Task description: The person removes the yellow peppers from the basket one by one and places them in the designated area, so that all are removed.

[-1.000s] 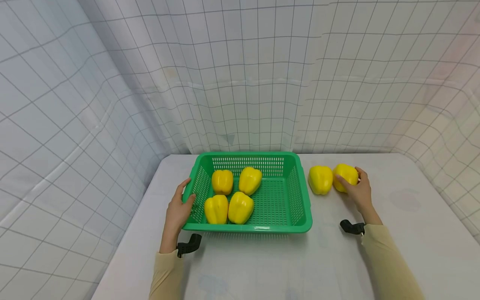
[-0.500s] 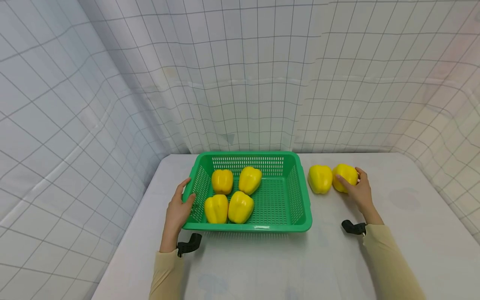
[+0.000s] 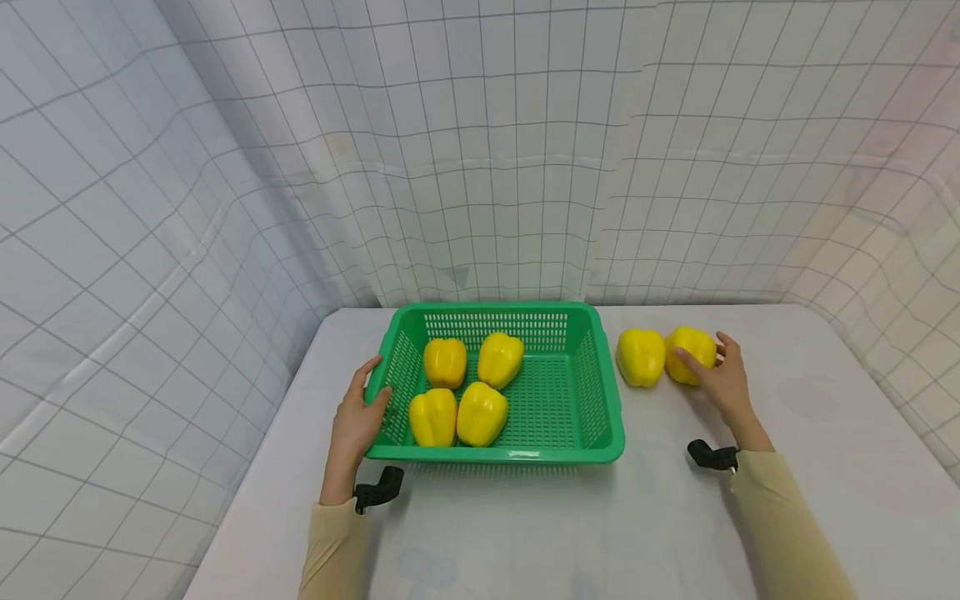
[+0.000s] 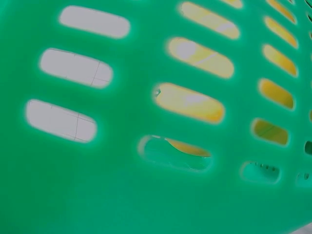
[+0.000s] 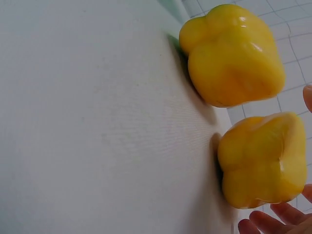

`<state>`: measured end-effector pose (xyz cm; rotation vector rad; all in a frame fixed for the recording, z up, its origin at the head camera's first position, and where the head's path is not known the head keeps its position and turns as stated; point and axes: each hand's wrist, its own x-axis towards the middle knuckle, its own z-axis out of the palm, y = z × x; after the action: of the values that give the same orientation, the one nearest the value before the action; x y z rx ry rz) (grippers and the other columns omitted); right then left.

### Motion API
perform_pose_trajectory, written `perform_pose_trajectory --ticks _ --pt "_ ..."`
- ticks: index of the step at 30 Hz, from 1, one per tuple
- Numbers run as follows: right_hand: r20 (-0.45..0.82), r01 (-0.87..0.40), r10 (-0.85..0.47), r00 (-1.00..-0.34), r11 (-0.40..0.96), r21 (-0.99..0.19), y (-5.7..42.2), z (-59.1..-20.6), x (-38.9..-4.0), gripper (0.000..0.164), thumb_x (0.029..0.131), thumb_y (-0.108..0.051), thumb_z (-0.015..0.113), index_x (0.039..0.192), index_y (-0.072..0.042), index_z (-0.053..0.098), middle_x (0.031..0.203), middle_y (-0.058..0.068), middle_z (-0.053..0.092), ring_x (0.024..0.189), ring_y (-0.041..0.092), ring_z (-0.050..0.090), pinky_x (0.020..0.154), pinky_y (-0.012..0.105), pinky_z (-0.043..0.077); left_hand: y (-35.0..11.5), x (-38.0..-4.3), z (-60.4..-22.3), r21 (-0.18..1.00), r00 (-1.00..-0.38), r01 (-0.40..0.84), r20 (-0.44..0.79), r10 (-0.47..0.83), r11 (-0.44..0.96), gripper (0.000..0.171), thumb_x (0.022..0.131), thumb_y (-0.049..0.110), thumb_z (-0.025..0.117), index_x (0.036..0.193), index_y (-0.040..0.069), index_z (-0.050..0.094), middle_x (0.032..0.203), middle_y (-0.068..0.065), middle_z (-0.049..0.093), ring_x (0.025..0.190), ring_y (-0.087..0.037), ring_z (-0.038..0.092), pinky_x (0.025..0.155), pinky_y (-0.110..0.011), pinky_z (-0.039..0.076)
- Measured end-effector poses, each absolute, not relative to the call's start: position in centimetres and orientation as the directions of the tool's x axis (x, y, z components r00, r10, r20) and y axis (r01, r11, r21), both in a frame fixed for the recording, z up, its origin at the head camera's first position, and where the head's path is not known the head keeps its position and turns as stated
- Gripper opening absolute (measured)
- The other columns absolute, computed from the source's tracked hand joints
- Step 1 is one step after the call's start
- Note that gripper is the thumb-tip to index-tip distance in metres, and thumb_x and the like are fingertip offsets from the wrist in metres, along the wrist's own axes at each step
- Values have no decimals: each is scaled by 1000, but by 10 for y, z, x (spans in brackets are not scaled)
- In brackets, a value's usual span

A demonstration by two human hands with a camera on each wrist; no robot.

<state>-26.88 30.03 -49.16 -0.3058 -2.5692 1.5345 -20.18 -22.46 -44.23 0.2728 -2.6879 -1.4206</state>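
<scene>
In the head view, a green plastic basket (image 3: 495,455) stands on the table with several yellow bell peppers (image 3: 482,414) in its left half. My left hand (image 3: 357,421) grips its left rim, thumb over the inner side and fingers outside. Two more yellow bell peppers lie right of the basket: the nearer one to it (image 3: 641,357) and the outer one (image 3: 691,355). My right hand (image 3: 723,379) is spread around the outer pepper. The right wrist view shows a gap between the thumb (image 5: 308,98) and that pepper (image 5: 263,161), with the other fingertips close beside it.
The white table (image 3: 495,533) ends at a hanging grid-patterned sheet (image 3: 495,167) behind and at both sides. Black wrist mounts (image 3: 378,490) sit on both forearms. Through the slots of the basket wall (image 4: 122,195), the left wrist view shows yellow.
My right hand's fingers have loosened slightly away from the outer pepper, and its wrist has shifted a little to the right. The left hand, basket and peppers stay essentially in place.
</scene>
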Motion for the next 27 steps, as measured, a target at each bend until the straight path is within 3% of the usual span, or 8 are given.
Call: perform_pose_trajectory --ticks 7,15,21,27 --pt "77 73 310 -948 445 -893 293 -477 -265 89 89 -46 62 150 -2 14 146 29 21 131 46 24 102 58 25 -224 -203 -443 826 -980 -114 -1 -200 552 52 99 22 50 148 24 32 119 -25 56 80 -32 59 57 -34 45" --pt "227 -44 361 -904 450 -892 280 -461 -265 65 93 -34 61 143 -2 35 141 21 35 129 38 33 102 52 29 -224 -202 -442 828 -980 -111 0 -199 550 52 99 22 50 148 24 32 120 -25 56 81 -32 59 57 -33 45" --pt "310 -136 333 -891 456 -880 263 -444 -264 49 94 -26 60 134 -1 48 136 16 45 123 32 42 96 44 35 -224 -202 -443 829 -980 -108 3 -199 548 52 99 22 50 148 24 33 118 -25 57 79 -31 59 57 -33 44" --pt "359 -215 239 -902 471 -856 244 -427 -263 44 94 -26 60 128 1 52 128 15 52 116 31 49 91 38 38 -223 -202 -442 829 -979 -110 3 -203 548 52 99 21 50 148 24 33 116 -25 58 77 -30 59 56 -33 45"
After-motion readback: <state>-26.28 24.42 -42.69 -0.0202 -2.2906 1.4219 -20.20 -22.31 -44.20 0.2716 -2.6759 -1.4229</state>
